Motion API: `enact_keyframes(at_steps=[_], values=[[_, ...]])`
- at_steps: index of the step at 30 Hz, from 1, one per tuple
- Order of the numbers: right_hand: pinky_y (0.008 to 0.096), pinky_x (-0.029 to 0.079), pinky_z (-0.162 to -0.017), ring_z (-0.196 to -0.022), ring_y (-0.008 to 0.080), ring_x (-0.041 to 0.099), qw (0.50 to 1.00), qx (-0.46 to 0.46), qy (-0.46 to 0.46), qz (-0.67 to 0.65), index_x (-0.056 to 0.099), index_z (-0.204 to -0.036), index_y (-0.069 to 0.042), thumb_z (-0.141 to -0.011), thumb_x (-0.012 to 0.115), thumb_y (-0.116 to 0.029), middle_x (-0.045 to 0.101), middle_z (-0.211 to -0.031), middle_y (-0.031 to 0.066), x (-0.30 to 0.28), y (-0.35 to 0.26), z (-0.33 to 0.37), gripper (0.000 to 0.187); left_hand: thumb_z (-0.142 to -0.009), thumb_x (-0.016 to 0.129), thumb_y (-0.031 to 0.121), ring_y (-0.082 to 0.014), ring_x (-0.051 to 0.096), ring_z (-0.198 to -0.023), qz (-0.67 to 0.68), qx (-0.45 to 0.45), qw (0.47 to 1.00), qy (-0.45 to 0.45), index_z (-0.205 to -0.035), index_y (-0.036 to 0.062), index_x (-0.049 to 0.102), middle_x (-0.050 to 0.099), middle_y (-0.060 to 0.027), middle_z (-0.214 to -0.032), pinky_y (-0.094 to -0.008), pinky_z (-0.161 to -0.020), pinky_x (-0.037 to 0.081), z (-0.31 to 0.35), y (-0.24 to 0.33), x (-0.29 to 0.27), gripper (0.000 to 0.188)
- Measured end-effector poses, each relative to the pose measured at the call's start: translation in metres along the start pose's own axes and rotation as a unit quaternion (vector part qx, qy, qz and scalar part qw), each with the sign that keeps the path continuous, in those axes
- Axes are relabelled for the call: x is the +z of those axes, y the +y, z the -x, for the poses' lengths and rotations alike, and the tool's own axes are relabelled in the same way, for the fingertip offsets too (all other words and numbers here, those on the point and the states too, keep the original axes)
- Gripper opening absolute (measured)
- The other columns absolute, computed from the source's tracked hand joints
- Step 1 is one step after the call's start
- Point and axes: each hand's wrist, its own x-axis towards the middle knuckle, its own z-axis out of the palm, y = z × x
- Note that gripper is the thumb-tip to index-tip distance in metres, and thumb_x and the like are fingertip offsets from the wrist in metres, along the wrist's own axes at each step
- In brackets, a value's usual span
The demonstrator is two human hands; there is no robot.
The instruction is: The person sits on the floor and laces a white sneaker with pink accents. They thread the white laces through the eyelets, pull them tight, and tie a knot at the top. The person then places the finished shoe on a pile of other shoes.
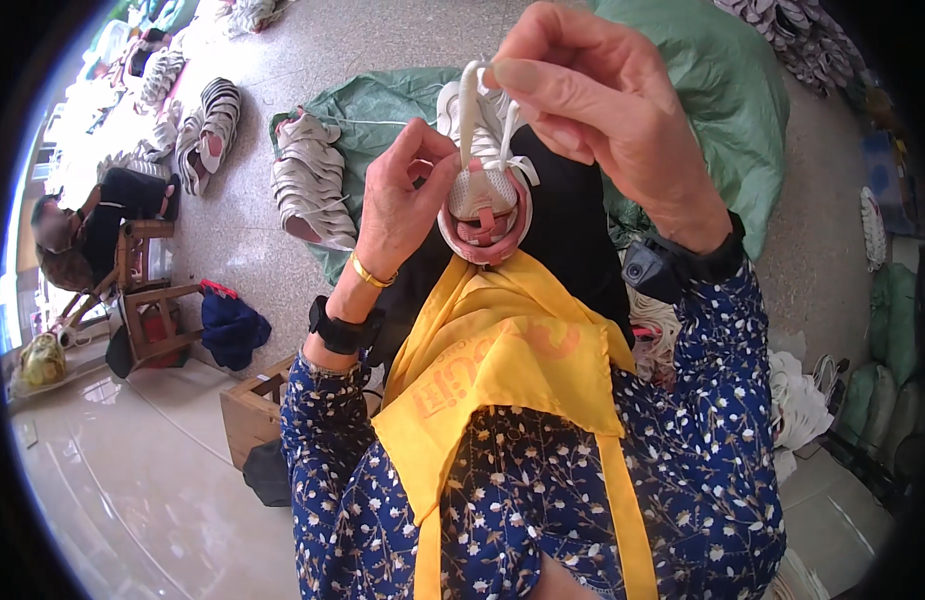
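A white sneaker (490,188) with a pink lining rests on my lap, its heel opening toward me. A white shoelace (469,112) rises in a loop from its upper left side. Above the toe end, my right hand (602,105) pinches the top of this lace between thumb and forefinger. My left hand (400,195) is closed at the left edge of the shoe, thumb and forefinger together beside the foot of the lace; what lies between those fingertips is hidden. More lace hangs at the shoe's right side.
Stacked white shoe parts (312,185) lie left of a green sack (377,105); a larger green sack (722,100) bulges at right. More stacks (210,130) lie farther left. A yellow apron (512,350) covers my lap. A wooden stool (152,320) and another person (107,215) are at left.
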Motion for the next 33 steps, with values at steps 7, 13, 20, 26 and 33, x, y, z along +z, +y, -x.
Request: enact_keyframes(at_steps=[7,13,20,26,33], values=[[0.0189,0.036,-0.05,-0.057,0.001,0.047,1.0,-0.011,-0.007,-0.02,0.064,-0.097,-0.002,-0.102,0.067,-0.012,0.06,-0.075,-0.0033,-0.006,0.003,0.003,0.012,-0.096,0.069,0.004,-0.0076,0.066,-0.085,0.012,-0.012,1.0,-0.015,-0.099,-0.001,0.059,0.069,-0.0029,-0.094,-0.0263,-0.076,0.056,-0.002,-0.006,-0.007,0.011],[0.0182,0.034,-0.049,-0.056,0.001,0.045,0.999,-0.032,0.001,0.001,0.064,-0.098,-0.002,-0.103,0.066,-0.014,0.059,-0.075,-0.0028,-0.011,0.01,0.007,0.013,-0.096,0.07,0.004,-0.0074,0.067,-0.088,0.001,-0.045,0.999,-0.007,-0.099,-0.0004,0.061,0.07,-0.0019,-0.095,-0.0254,-0.081,0.055,-0.002,-0.01,-0.025,0.01],[0.0175,0.031,-0.046,-0.054,0.0008,0.043,0.997,-0.063,0.007,0.035,0.064,-0.1,-0.002,-0.102,0.064,-0.015,0.053,-0.073,-0.0037,-0.002,0.011,-0.001,0.013,-0.093,0.072,0.007,-0.012,0.067,-0.086,0.009,0.034,0.992,-0.123,-0.109,0.0043,0.065,0.069,-0.0024,-0.094,-0.0277,-0.076,0.056,-0.01,0.009,-0.005,0.017],[0.0186,0.031,-0.047,-0.055,0.0025,0.043,0.999,-0.046,0.009,-0.002,0.064,-0.102,-0.002,-0.102,0.063,-0.012,0.056,-0.076,-0.0024,-0.007,0.012,0.004,0.01,-0.095,0.07,0.009,-0.0061,0.059,-0.078,0.077,0.039,0.982,-0.165,-0.101,0.0032,0.062,0.063,0.0001,-0.086,-0.0253,-0.07,0.052,-0.017,0.0,-0.002,0.012],[0.0208,0.041,-0.056,-0.069,0.0075,0.052,0.992,-0.054,0.086,-0.069,0.061,-0.109,-0.003,-0.106,0.056,-0.014,0.062,-0.092,0.0079,-0.045,0.017,0.018,0.013,-0.1,0.068,0.017,-0.003,0.057,-0.074,0.168,-0.012,0.976,-0.138,-0.094,0.0012,0.059,0.065,0.0012,-0.079,-0.0214,-0.065,0.048,-0.024,-0.022,-0.015,0.02]])
